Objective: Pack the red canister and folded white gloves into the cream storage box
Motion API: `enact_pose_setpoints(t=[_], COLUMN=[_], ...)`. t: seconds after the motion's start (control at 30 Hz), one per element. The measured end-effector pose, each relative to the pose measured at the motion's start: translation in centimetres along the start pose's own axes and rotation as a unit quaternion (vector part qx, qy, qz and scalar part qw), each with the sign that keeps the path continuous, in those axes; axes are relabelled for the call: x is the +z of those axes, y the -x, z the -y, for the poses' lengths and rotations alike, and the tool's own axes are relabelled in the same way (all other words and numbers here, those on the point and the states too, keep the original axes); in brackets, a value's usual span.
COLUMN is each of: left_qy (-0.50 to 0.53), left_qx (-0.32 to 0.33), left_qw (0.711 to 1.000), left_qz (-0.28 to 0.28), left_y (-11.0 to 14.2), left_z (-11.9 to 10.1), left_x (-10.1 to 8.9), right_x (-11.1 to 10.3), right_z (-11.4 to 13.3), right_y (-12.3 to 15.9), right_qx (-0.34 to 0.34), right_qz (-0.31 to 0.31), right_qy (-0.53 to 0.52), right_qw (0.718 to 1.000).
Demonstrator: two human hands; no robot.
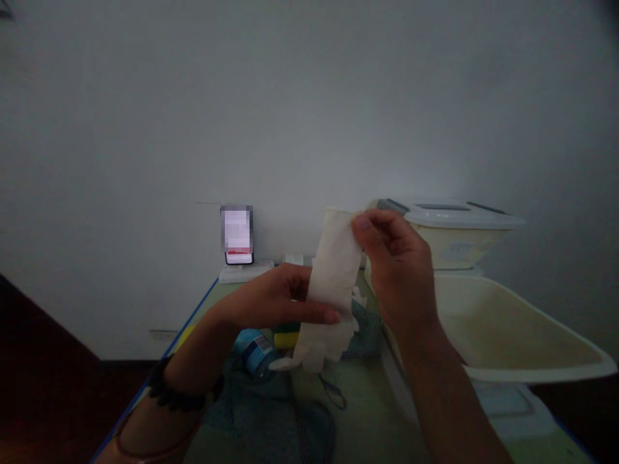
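Note:
Between my hands hangs a limp, off-white glove [333,270], its straight cuff edge at the top and finger-like ends dangling below. My right hand [399,258] is closed, pinching the upper right edge between thumb and bent fingers. Lower down, my left hand [285,293] grips the glove from the left: its thumb lies across the front and its other fingers are hidden behind. Under my left hand lie a blue labelled bottle [256,351] and a green-and-yellow sponge [286,336]. A dark cloth [261,412] is spread nearer to me.
Against the wall a phone [239,238] stands on a white base [246,272]. To the right are a large cream basin [532,374] and a lidded white box [445,245]. A blue-grey textured cloth [365,332] lies behind the glove on the greenish table [367,406].

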State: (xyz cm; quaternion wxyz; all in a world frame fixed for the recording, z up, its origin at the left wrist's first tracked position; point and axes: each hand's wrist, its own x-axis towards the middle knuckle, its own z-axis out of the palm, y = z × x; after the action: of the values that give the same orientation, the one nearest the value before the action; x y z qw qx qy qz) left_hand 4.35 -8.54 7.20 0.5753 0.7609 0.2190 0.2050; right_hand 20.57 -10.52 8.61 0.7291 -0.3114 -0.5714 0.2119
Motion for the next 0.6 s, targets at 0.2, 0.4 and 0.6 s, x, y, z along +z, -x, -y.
enact_pose_setpoints(t=[0.2, 0.4, 0.6], left_qy=[-0.050, 0.015, -0.014], left_qx=[-0.002, -0.016, -0.049], left_qw=[0.999, 1.000, 0.999], left_qz=[-0.017, -0.013, 0.002], left_y=[0.11, 0.24, 0.27], left_z=[-0.71, -0.42, 0.00], left_x=[0.39, 0.33, -0.17], right_x=[-0.03, 0.07, 0.17], right_z=[0.14, 0.18, -0.10], right_y=[0.11, 0.08, -0.18], right_qx=[0.005, 0.009, 0.003], right_qz=[0.015, 0.019, -0.023], right_qy=[-0.002, -0.017, -0.033], right_qw=[1.000, 1.000, 0.999])
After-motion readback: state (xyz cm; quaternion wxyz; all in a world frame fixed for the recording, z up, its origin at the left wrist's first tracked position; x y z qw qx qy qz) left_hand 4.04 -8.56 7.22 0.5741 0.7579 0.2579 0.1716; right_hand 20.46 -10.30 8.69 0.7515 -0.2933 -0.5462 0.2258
